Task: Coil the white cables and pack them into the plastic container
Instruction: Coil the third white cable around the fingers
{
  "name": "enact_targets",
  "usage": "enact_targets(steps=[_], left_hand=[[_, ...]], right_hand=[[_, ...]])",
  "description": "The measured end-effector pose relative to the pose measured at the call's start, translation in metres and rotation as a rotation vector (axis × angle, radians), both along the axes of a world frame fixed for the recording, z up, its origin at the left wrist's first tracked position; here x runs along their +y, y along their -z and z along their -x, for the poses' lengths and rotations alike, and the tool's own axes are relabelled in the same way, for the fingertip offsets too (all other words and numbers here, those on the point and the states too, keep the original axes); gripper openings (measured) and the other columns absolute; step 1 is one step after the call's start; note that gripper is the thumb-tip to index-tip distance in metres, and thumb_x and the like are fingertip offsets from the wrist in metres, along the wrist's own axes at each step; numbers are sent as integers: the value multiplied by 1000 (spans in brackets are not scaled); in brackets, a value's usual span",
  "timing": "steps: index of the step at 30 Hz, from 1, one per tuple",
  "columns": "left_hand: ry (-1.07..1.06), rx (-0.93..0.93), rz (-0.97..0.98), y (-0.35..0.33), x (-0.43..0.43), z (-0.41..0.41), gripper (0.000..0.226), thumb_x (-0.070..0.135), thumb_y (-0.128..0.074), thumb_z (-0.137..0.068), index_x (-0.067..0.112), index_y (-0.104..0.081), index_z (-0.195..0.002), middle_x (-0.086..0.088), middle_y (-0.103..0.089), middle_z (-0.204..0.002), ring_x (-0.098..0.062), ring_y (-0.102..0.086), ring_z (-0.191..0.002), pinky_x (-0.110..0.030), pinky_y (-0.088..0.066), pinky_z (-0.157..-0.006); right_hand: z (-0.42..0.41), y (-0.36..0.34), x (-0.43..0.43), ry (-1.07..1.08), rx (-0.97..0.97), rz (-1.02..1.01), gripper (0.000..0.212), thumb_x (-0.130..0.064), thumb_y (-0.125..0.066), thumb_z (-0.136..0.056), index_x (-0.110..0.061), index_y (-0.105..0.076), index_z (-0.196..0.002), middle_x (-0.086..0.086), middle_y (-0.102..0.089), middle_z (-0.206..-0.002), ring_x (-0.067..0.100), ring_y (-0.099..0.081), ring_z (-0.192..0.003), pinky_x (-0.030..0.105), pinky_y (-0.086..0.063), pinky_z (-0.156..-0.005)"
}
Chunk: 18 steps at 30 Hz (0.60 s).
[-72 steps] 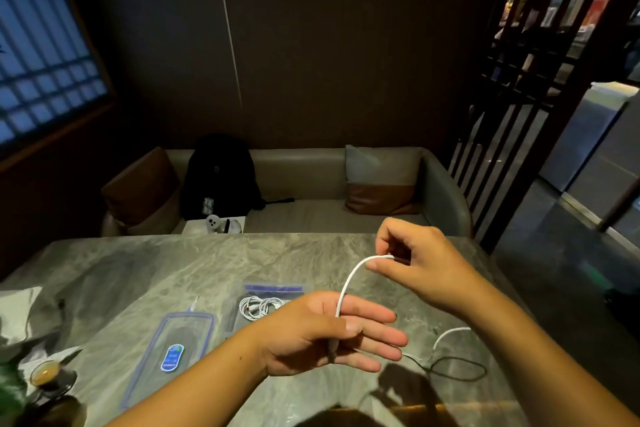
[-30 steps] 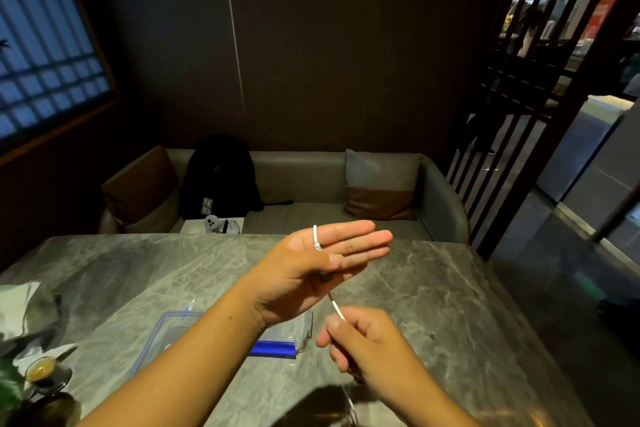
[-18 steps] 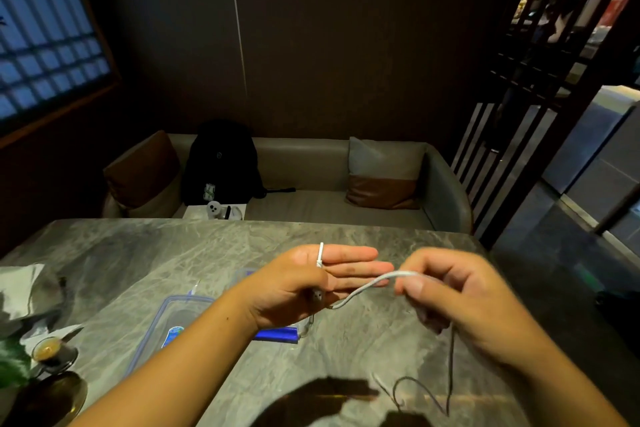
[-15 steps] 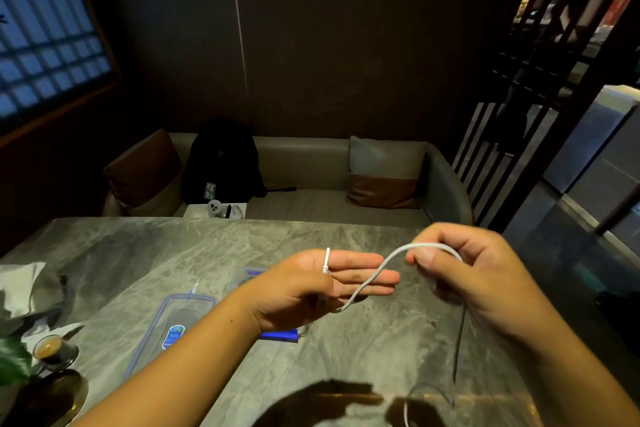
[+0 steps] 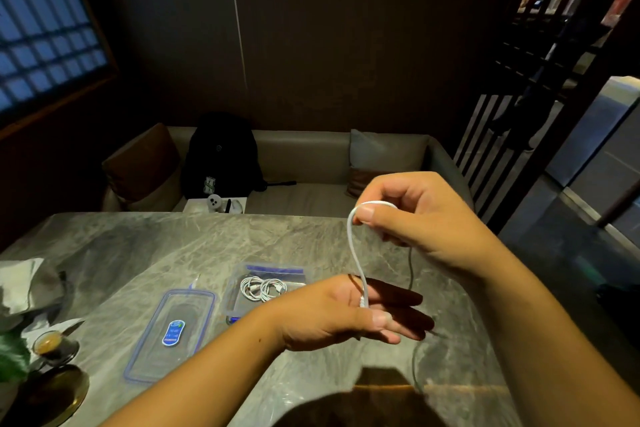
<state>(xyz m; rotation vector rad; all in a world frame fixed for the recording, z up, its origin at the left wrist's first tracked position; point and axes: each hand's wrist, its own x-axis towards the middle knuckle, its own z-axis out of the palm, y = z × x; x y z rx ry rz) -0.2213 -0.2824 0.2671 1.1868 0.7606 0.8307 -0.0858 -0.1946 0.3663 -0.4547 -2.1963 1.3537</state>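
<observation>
A white cable (image 5: 354,250) runs from my right hand (image 5: 419,222) down to my left hand (image 5: 343,312). My right hand is raised above the table and pinches the cable between thumb and fingers. My left hand is held flat with its fingers straight, and its thumb presses the cable's end against them. The rest of the cable hangs dark below my right hand down to the table. The clear plastic container (image 5: 242,279) with blue clips sits on the table left of my left hand, and coiled white cables (image 5: 263,288) lie in it.
The container's lid (image 5: 171,333) with a blue label lies flat left of the container on the grey marble table (image 5: 138,253). A small cup (image 5: 50,345), a round dish (image 5: 48,395) and crumpled paper (image 5: 20,284) sit at the left edge. Behind the table is a sofa with a black backpack (image 5: 221,156).
My right hand has lifted the cable up above my left hand, so the cable now rises steeply. My left hand has dropped lower and the container is uncovered.
</observation>
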Motion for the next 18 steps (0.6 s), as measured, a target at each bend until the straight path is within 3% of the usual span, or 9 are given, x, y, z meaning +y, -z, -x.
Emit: enact_targets(steps=[5,9,13,18], left_hand=[[-4,-62,21,-6,-2,-6,43,7,-43,-101,-3,-42,-143,-27,-53,-140,-40,-53,-130,-38,-45,-107],[-120,-67,43,-9,-3,-10,38,15,-52,-99,5,-53,-136,-22,-63,-131,-34,-65,-114,-36,-53,-96],[-127,-20,26,-5,-3,-10,35,9,-49,-102,3,-54,-136,-24,-63,-129,-33,-68,-105,-36,-56,-92],[15,-26,-55,-8,-4,-11,40,-2,-39,-103,-6,-42,-143,-35,-49,-139,-50,-51,-127,-53,-39,-110]], right_hand=[[16,5,11,-22,5,77,18,-5,-62,-93,-3,-70,-78,0,-55,-58,6,-46,-51,17,-36,-49],[16,14,20,-10,37,162,21,-6,-61,-94,-7,-69,-76,-1,-53,-57,5,-41,-47,17,-31,-46],[19,16,25,-74,2,188,22,-6,-60,-94,-10,-70,-75,-2,-53,-56,3,-40,-45,16,-30,-45],[34,32,26,-185,-111,287,20,-10,-61,-93,-10,-69,-75,7,-51,-60,9,-37,-48,22,-23,-47]])
